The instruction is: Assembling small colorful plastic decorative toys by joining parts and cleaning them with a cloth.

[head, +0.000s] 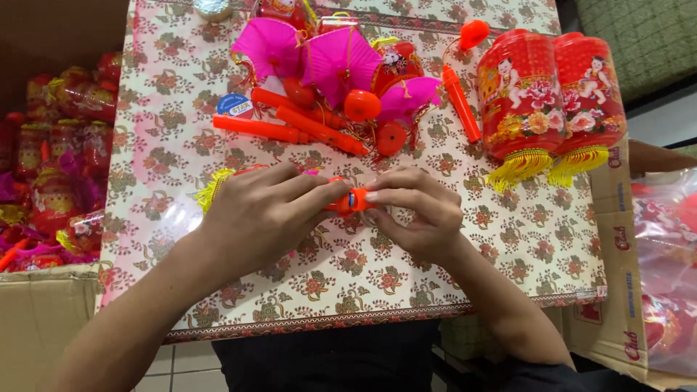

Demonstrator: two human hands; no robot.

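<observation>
My left hand [265, 214] and my right hand [420, 212] meet over the middle of a floral-patterned table [174, 160]. Both grip a small orange plastic handle [351, 200] with a blue spot, held level between the fingertips. A yellow tassel [212, 189] pokes out from under my left hand, and what it hangs from is hidden by that hand. Beyond my hands lies a heap of pink folded paper lanterns [335, 64], orange sticks [290, 127] and round orange caps [361, 105].
Two red cylinder lanterns [548, 94] with yellow fringes lie at the right. One orange stick with a bulb [462, 101] lies beside them. A cardboard box [43, 312] of wrapped red lanterns stands at left, and plastic bags [664, 239] at right.
</observation>
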